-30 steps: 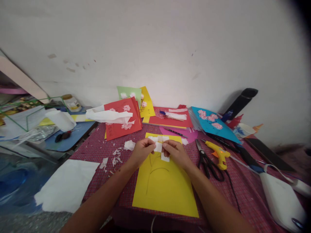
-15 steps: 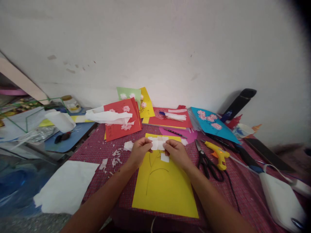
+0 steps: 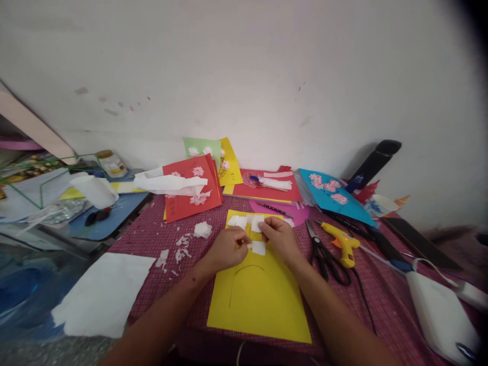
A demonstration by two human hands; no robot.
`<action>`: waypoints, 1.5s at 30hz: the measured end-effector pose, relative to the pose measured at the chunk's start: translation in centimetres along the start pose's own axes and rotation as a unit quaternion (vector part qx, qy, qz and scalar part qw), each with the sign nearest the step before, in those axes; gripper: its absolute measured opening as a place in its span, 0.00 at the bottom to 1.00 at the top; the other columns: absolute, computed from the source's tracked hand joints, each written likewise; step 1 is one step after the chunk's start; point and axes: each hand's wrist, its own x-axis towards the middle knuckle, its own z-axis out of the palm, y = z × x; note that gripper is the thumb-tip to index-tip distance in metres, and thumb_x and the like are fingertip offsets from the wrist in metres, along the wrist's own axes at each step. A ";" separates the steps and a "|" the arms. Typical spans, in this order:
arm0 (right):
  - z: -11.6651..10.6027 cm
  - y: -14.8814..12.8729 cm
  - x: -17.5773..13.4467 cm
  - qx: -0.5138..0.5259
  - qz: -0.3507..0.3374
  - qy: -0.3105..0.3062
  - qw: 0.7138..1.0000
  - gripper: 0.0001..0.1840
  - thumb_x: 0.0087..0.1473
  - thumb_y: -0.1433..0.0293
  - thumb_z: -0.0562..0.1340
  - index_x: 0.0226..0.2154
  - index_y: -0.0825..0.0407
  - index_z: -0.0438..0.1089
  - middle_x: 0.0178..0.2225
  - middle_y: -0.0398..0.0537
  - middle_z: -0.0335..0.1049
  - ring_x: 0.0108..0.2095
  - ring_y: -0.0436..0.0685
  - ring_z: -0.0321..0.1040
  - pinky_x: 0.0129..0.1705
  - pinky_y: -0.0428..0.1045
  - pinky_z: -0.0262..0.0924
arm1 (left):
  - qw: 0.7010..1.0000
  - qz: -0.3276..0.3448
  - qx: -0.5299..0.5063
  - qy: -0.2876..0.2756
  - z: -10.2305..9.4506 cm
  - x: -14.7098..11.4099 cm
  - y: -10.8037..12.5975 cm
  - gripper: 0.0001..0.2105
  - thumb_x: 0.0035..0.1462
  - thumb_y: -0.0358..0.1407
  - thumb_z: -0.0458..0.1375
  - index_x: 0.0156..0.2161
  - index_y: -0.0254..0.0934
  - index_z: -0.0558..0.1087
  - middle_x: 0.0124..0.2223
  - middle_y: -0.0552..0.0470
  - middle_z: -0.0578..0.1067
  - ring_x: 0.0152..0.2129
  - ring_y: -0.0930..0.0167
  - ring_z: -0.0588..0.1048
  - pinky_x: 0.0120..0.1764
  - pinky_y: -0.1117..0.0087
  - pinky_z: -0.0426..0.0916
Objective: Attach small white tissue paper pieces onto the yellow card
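A yellow sheet of paper (image 3: 263, 300) with thin dark drawn lines lies in front of me. Over its upper part, my right hand (image 3: 281, 238) pinches a small white tissue paper square (image 3: 257, 222) between thumb and fingertips. My left hand (image 3: 229, 248) is closed, its fingertips together low and to the left of that square; whether a scrap is in them is too small to tell. Just below the held square, another white tissue square (image 3: 258, 248) lies flat on the yellow sheet. More white tissue pieces (image 3: 237, 221) lie near the sheet's top edge.
Black scissors (image 3: 324, 256) and a yellow glue gun (image 3: 345, 246) lie right of the sheet. Torn tissue scraps (image 3: 183, 249) and a large white tissue sheet (image 3: 104, 290) are on the left. Red cards (image 3: 183, 206) and a blue card (image 3: 339, 203) with pink flowers stand behind.
Both hands were gripping the tissue piece at its two sides. My left hand has come off it and moved down, while my right hand still pinches a square.
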 end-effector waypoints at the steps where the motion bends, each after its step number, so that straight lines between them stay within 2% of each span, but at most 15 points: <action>1: 0.1 0.0 0.0 -0.001 0.001 -0.003 1.000 0.15 0.51 0.61 0.60 0.20 0.51 0.61 0.17 0.40 0.59 0.18 0.49 0.53 0.21 0.45 0.48 | 1.000 0.017 0.020 -0.004 0.0 -0.1 0.2 0.09 0.43 0.23 0.53 0.27 0.36 0.74 0.28 0.51 0.73 0.27 0.71 0.69 0.33 0.72 0.62; 3: 0.2 0.0 0.0 -0.007 -0.001 -0.005 1.000 0.14 0.51 0.62 0.60 0.21 0.52 0.61 0.17 0.39 0.59 0.19 0.49 0.53 0.22 0.45 0.48 | 0.999 0.019 0.031 0.022 -0.1 -0.1 0.3 0.10 0.44 0.23 0.53 0.29 0.36 0.74 0.30 0.50 0.74 0.28 0.71 0.70 0.34 0.71 0.63; 6: 0.5 -0.1 -0.2 -0.022 -0.020 -0.007 1.000 0.11 0.50 0.64 0.61 0.23 0.52 0.62 0.19 0.39 0.58 0.20 0.49 0.53 0.22 0.45 0.49 | 0.997 -0.035 -0.022 0.069 -0.1 0.1 0.3 0.06 0.49 0.28 0.55 0.32 0.35 0.74 0.30 0.50 0.74 0.27 0.72 0.71 0.32 0.72 0.64; 9: 0.8 -0.3 -0.7 -0.047 -0.080 -0.015 0.996 0.07 0.51 0.66 0.60 0.26 0.52 0.64 0.22 0.40 0.59 0.23 0.49 0.55 0.24 0.45 0.51 | 0.985 -0.103 -0.130 0.054 0.0 0.4 -0.1 0.06 0.51 0.33 0.57 0.34 0.34 0.74 0.30 0.51 0.75 0.26 0.72 0.71 0.31 0.73 0.65; 12: 0.9 -0.6 -1.0 -0.101 -0.146 -0.018 0.984 0.06 0.53 0.68 0.59 0.27 0.52 0.65 0.24 0.42 0.61 0.25 0.50 0.57 0.28 0.45 0.53 | 0.964 -0.144 -0.223 0.029 0.1 0.5 -0.4 0.09 0.51 0.35 0.58 0.37 0.33 0.75 0.31 0.49 0.75 0.27 0.72 0.72 0.29 0.73 0.66; 17: 1.0 -0.3 -1.2 -0.154 -0.204 -0.032 0.966 0.03 0.52 0.72 0.58 0.29 0.52 0.68 0.26 0.43 0.64 0.28 0.51 0.60 0.30 0.46 0.54 | 0.948 -0.156 -0.276 0.033 0.0 0.6 -0.5 0.10 0.50 0.34 0.60 0.38 0.32 0.75 0.32 0.49 0.76 0.27 0.73 0.73 0.31 0.73 0.68; 22: 0.8 -0.2 -1.2 -0.159 -0.247 -0.051 0.954 0.11 0.49 0.79 0.56 0.33 0.51 0.69 0.29 0.45 0.66 0.29 0.51 0.62 0.32 0.46 0.56 | 0.947 -0.164 -0.275 0.035 0.0 0.6 -0.3 0.09 0.51 0.35 0.60 0.37 0.32 0.76 0.30 0.49 0.77 0.24 0.74 0.73 0.30 0.73 0.67; 25: 0.7 -0.3 -1.2 -0.153 -0.264 -0.053 0.951 0.12 0.49 0.80 0.55 0.33 0.51 0.69 0.30 0.46 0.67 0.31 0.52 0.64 0.34 0.47 0.58 | 0.944 -0.164 -0.285 0.037 0.0 0.6 -0.3 0.10 0.51 0.36 0.60 0.37 0.32 0.76 0.30 0.49 0.77 0.26 0.73 0.73 0.31 0.72 0.68; 29: 0.7 -0.5 -1.2 -0.146 -0.268 -0.055 0.951 0.09 0.53 0.77 0.56 0.32 0.51 0.70 0.31 0.47 0.68 0.34 0.53 0.65 0.37 0.49 0.59 | 0.941 -0.160 -0.294 0.037 0.0 0.5 -0.5 0.10 0.51 0.37 0.60 0.35 0.32 0.76 0.30 0.49 0.77 0.25 0.74 0.73 0.31 0.73 0.67; 33: 0.9 -0.6 -1.2 -0.135 -0.276 -0.060 0.950 0.08 0.53 0.77 0.57 0.31 0.51 0.70 0.34 0.49 0.68 0.36 0.54 0.66 0.39 0.50 0.60 | 0.940 -0.169 -0.294 0.047 0.1 0.6 -0.8 0.08 0.48 0.36 0.63 0.33 0.32 0.75 0.29 0.52 0.75 0.23 0.76 0.71 0.30 0.75 0.65; 39: 0.9 -0.8 -1.3 -0.134 -0.268 -0.058 0.952 0.08 0.52 0.76 0.57 0.31 0.51 0.71 0.34 0.48 0.69 0.35 0.53 0.66 0.38 0.49 0.60 | 0.940 -0.177 -0.286 0.060 0.2 0.7 -0.9 0.06 0.48 0.35 0.62 0.30 0.32 0.73 0.27 0.54 0.73 0.22 0.77 0.70 0.28 0.75 0.64; 43: 0.9 -0.2 -1.1 -0.133 -0.178 -0.012 0.975 0.06 0.51 0.73 0.58 0.33 0.52 0.69 0.30 0.45 0.67 0.26 0.50 0.61 0.28 0.46 0.56 | 0.939 -0.168 -0.294 0.065 0.1 0.6 -0.9 0.06 0.49 0.35 0.61 0.31 0.33 0.72 0.27 0.55 0.71 0.21 0.77 0.71 0.28 0.75 0.65; 45: 0.9 0.1 -0.9 -0.091 -0.119 -0.018 0.988 0.08 0.51 0.71 0.58 0.36 0.52 0.68 0.29 0.44 0.66 0.24 0.49 0.59 0.25 0.45 0.55 | 0.939 -0.164 -0.297 0.062 0.0 0.6 -0.9 0.07 0.50 0.35 0.61 0.32 0.33 0.72 0.28 0.55 0.71 0.21 0.77 0.71 0.28 0.75 0.65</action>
